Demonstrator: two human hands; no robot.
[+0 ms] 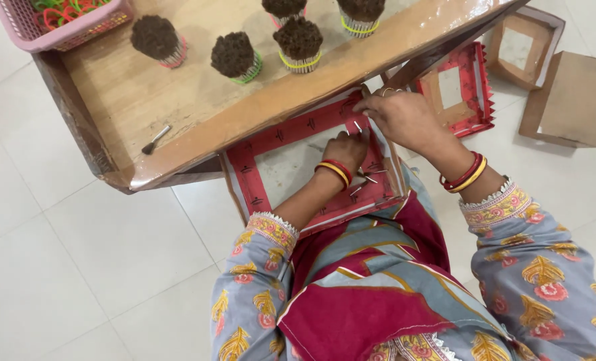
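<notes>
White floor tiles surround our low wooden table [177, 100] bearing five banded stick bundles [233, 56]. Our left hand [346, 148] and right hand [399, 115] pinch thin sticks [359, 127] over one red frame [271, 144] on our lap.

Frame [291, 167] on lap below table [197, 100], bundles [298, 40] on table, basket [57, 27] at its left corner

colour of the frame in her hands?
Red frame, with small dark marks along its border; head view shows it best.
</notes>
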